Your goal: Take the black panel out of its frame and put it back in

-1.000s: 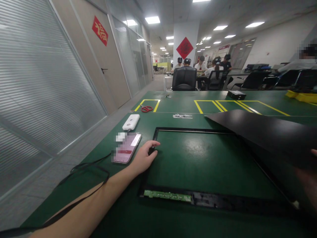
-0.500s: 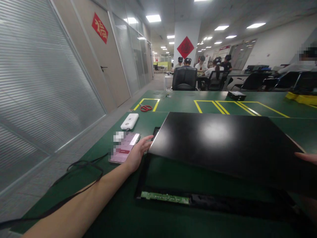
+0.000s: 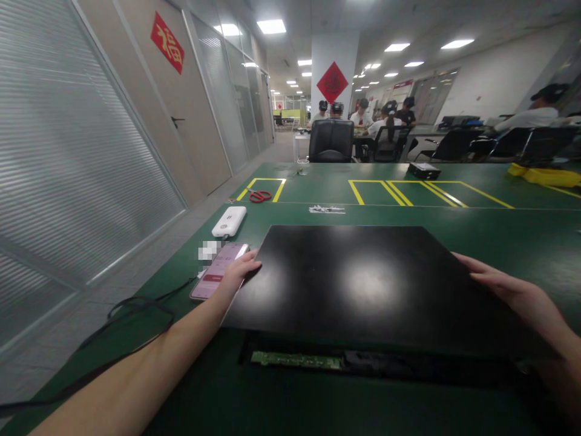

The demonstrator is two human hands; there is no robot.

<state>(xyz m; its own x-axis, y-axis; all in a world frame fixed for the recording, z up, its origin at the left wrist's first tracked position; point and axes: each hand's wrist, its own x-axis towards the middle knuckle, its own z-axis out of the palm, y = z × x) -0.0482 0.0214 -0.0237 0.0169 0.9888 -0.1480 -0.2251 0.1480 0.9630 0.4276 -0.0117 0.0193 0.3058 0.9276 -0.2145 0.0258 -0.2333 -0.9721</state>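
Observation:
A large flat black panel (image 3: 363, 284) lies over a black frame on the green table (image 3: 521, 233). Only the frame's near bar (image 3: 408, 363) shows, with a green circuit strip (image 3: 295, 360) on it. My left hand (image 3: 238, 272) rests on the panel's left edge with fingers curled over it. My right hand (image 3: 508, 287) lies along the panel's right edge, fingers stretched flat.
A pink phone (image 3: 218, 269) and a white power bank (image 3: 229, 221) lie left of the panel, with a black cable (image 3: 136, 306) trailing off. Red scissors (image 3: 259, 195), yellow floor-style markings, a black box (image 3: 423, 170) and seated people are farther back.
The black panel came in from the right and dropped down flat onto the frame. My right hand came into view at its right edge; my left hand shifted onto its left edge.

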